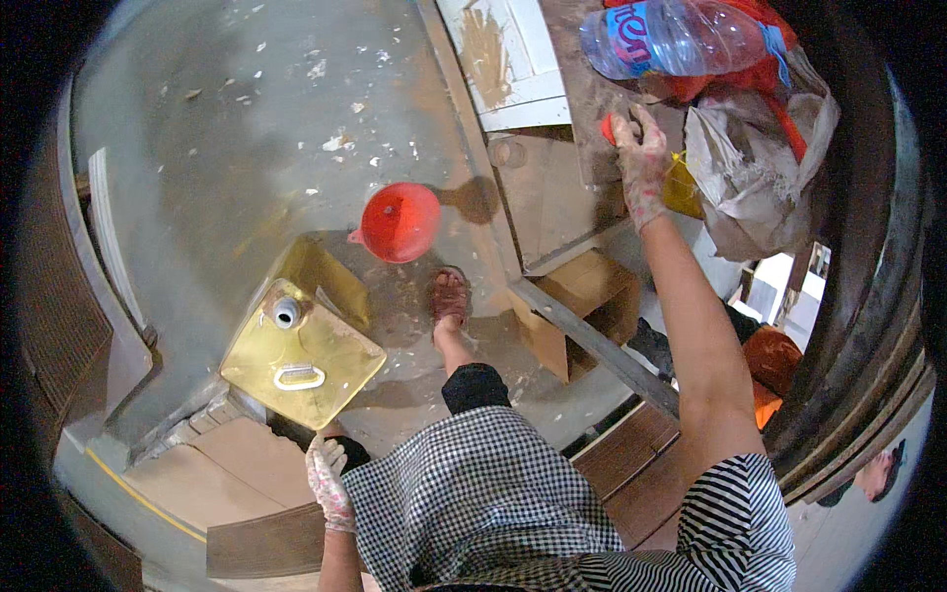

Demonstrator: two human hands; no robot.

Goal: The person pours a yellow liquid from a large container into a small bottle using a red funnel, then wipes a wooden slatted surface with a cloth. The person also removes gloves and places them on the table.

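My right hand (pixel 642 166), in a stained light glove, pinches a small red cap (pixel 608 129) at its fingertips over a brown tabletop. My left hand (pixel 329 477), gloved too, is at the near corner of a square gold-coloured metal can (pixel 296 340). A fingertip seems to touch that corner; whether the fingers grip it cannot be seen. On the can's top are an uncapped round spout (pixel 285 314) and a white-edged carry handle (pixel 299 377). Past the can, a red plastic funnel (pixel 401 222) appears above the floor near my sandalled foot (pixel 449 296).
A large clear plastic bottle (pixel 673 41) lies beside a woven sack (pixel 747 170) at upper right. Below the table are an open cardboard box (pixel 584 311) and a metal bar (pixel 592 344). Cardboard sheets (pixel 229 462) lie at lower left. White flecks dot the concrete floor (pixel 311 111). Another person (pixel 877 473) shows at far right.
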